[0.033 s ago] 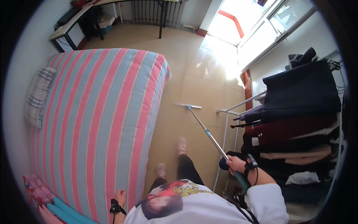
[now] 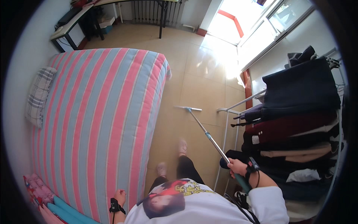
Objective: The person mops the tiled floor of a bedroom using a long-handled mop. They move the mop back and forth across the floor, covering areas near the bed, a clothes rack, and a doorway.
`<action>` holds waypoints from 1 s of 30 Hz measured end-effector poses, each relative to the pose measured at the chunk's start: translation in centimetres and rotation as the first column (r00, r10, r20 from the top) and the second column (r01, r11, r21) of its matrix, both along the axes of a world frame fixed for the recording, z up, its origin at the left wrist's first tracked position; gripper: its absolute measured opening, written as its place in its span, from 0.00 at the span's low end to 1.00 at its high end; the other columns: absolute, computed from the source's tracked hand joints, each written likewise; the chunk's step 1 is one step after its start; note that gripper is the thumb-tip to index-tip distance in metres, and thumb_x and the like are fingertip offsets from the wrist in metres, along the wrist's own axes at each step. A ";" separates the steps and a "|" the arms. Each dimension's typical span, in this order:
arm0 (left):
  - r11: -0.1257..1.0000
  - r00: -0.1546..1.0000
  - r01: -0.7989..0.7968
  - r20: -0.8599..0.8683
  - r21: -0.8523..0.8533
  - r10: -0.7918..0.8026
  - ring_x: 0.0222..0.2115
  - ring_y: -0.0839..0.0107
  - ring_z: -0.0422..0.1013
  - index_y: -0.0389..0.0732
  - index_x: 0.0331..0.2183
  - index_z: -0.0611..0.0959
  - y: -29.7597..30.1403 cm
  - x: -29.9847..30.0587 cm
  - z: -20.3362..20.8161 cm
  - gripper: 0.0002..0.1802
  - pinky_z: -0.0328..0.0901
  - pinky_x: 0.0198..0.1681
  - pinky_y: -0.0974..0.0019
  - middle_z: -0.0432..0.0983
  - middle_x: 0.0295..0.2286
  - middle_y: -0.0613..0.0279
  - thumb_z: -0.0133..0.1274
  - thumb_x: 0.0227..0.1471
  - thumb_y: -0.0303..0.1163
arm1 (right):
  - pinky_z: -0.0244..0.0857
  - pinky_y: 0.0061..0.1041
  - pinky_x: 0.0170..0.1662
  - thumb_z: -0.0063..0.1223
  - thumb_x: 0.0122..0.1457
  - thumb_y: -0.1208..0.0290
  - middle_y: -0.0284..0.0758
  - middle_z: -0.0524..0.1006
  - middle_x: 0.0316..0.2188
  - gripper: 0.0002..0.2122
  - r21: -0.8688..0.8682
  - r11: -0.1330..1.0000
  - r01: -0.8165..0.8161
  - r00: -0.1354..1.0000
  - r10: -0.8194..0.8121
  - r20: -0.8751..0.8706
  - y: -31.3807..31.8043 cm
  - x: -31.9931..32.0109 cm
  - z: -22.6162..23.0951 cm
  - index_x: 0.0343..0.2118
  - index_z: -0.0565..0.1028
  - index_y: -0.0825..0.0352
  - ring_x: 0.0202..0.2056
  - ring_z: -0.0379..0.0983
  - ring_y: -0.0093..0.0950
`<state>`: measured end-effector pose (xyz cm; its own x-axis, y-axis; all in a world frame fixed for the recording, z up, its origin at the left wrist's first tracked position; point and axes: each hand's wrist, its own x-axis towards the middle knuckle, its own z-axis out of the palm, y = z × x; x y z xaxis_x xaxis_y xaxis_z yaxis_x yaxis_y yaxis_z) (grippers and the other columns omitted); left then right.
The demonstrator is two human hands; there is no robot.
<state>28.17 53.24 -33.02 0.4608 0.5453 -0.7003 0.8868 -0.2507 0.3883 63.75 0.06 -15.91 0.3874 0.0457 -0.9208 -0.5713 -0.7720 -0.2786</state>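
My right hand (image 2: 238,166) is closed around the green grip of a long-handled floor squeegee (image 2: 216,146). Its silver pole slants forward and left, with a light-blue joint partway along. At the far end a thin, straight head (image 2: 194,109) lies on the tiled floor, right of the bed; its left end is blurred. My left hand (image 2: 120,196) hangs low beside the near edge of the bed, fingers curled in, with nothing visible in them. Black devices are strapped on both wrists.
A bed with a pink-and-blue striped cover (image 2: 100,112) fills the left, a plaid pillow (image 2: 40,97) at its far-left side. To the right stands a white rack (image 2: 226,130) hung with dark clothes (image 2: 302,89). Desks (image 2: 76,22) stand at the back left; sunlight enters by a doorway (image 2: 227,26).
The squeegee's head has slid very slightly nearer to me. My right hand keeps its hold, and my left hand stays nearly in place.
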 end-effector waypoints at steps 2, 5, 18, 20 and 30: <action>1.000 0.999 -0.002 -0.050 -0.010 0.001 0.30 0.63 0.73 0.36 0.33 0.78 1.3 -1.3 0.0 0.10 0.67 0.34 0.62 0.77 0.26 0.55 0.49 0.48 0.31 | 0.63 0.26 0.15 0.35 0.59 0.73 0.34 0.66 0.14 0.07 -0.021 1.000 0.016 0.999 -0.017 -0.035 -0.2 -3.9 2.4 0.39 0.65 0.66 0.12 0.66 0.25; 0.999 0.998 0.006 -0.069 0.037 -0.004 0.30 0.62 0.73 0.36 0.33 0.78 2.2 -1.1 -0.5 0.10 0.67 0.35 0.63 0.77 0.27 0.55 0.49 0.48 0.31 | 0.63 0.24 0.16 0.35 0.59 0.74 0.33 0.66 0.14 0.07 -0.041 0.998 0.058 0.997 -0.060 -0.051 0.2 -6.8 5.7 0.38 0.66 0.64 0.13 0.65 0.23; 0.998 0.995 0.012 0.101 0.066 -0.019 0.28 0.59 0.73 0.37 0.32 0.77 -4.6 13.2 1.2 0.11 0.67 0.32 0.61 0.76 0.26 0.52 0.51 0.48 0.35 | 0.64 0.32 0.12 0.38 0.57 0.74 0.36 0.67 0.12 0.06 0.140 0.990 0.023 0.888 -0.085 0.453 8.8 30.6 -12.2 0.34 0.66 0.69 0.09 0.66 0.31; 0.996 0.994 -0.014 0.105 0.089 0.005 0.27 0.63 0.74 0.37 0.31 0.78 -6.6 13.7 1.9 0.10 0.67 0.31 0.63 0.77 0.24 0.55 0.50 0.49 0.34 | 0.64 0.31 0.12 0.38 0.57 0.74 0.36 0.67 0.11 0.06 0.146 0.988 -0.042 0.867 -0.036 0.496 12.0 39.7 -15.4 0.35 0.66 0.69 0.09 0.67 0.31; 0.982 0.990 -0.109 -0.103 -0.157 0.093 0.29 0.67 0.73 0.37 0.34 0.76 -15.1 12.4 1.5 0.10 0.67 0.33 0.64 0.76 0.27 0.55 0.48 0.52 0.33 | 0.68 0.33 0.17 0.40 0.59 0.70 0.39 0.68 0.16 0.07 0.101 0.993 -0.059 0.970 0.033 0.241 21.2 60.9 -18.8 0.36 0.66 0.67 0.15 0.68 0.32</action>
